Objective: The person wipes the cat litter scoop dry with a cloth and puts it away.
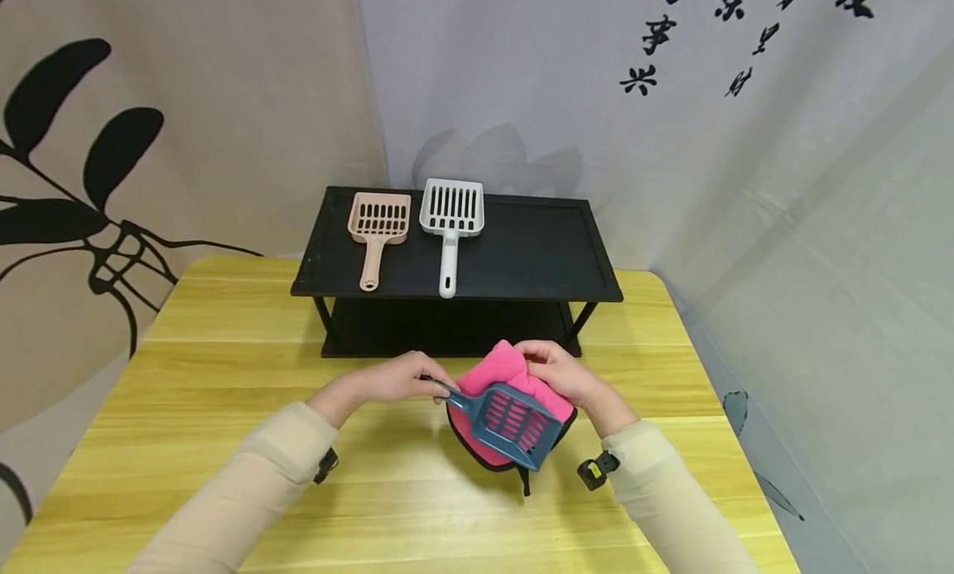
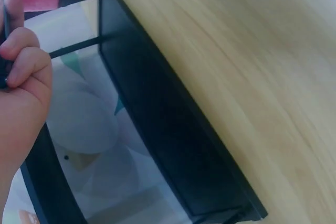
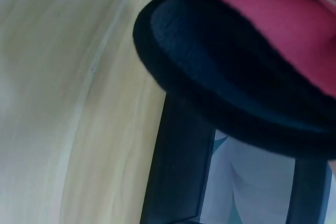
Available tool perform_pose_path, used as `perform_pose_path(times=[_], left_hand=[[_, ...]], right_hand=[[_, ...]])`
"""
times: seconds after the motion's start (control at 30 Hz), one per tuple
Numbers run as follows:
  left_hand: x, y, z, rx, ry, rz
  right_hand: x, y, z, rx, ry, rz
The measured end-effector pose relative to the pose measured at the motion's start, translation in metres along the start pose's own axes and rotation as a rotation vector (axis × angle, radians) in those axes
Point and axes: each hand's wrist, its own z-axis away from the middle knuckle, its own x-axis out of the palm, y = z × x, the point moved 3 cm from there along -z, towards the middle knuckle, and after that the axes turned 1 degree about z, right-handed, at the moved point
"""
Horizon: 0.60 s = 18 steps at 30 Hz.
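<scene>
In the head view my left hand (image 1: 408, 377) grips the handle of a blue-grey slotted litter scoop (image 1: 479, 408), whose pan points to the lower right. Behind the scoop is a pink padded cloth piece (image 1: 495, 365) with black edging and a small black tab; it may be a mitt or pouch. My right hand (image 1: 557, 370) holds its upper right edge with bent fingers. The right wrist view shows the pink cloth (image 3: 294, 30) up close with a dark rim. Only a sliver of the scoop's handle shows beside the curled left fingers (image 2: 30, 59) in the left wrist view.
Beyond my hands stands a black two-tier rack (image 1: 537, 251) on the wooden table (image 1: 224, 408). A beige scoop (image 1: 374, 251) and a white scoop (image 1: 449, 255) lie side by side on its top. Printed cloth (image 1: 522, 77) hangs behind.
</scene>
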Motion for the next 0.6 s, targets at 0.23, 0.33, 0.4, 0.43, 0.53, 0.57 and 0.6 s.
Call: perform_pose_path(times=[0.23,0.33,0.4,0.43,0.53,0.57,0.6], left_hand=[[-0.001,-0.006,0.004,-0.010,0.036,0.002],[-0.002,-0.010,0.005,-0.023,0.056,-0.007],[-0.003,-0.013,0.006,-0.028,0.067,-0.005],[-0.004,-0.015,0.007,-0.027,0.073,-0.007],[-0.007,-0.020,0.010,-0.044,0.097,-0.002],[-0.008,-0.021,0.011,-0.050,0.104,-0.003],[-0.009,-0.022,0.012,-0.055,0.110,-0.005]], right_hand=[[-0.003,-0.002,0.004,-0.050,0.001,-0.029],[-0.007,-0.003,0.007,-0.074,0.007,-0.030],[-0.010,-0.003,0.010,-0.088,0.012,-0.031],[-0.011,-0.003,0.011,-0.090,0.016,-0.036],[-0.016,-0.003,0.015,-0.096,0.024,-0.051],[-0.018,-0.003,0.016,-0.098,0.025,-0.057],[-0.019,-0.003,0.018,-0.097,0.026,-0.061]])
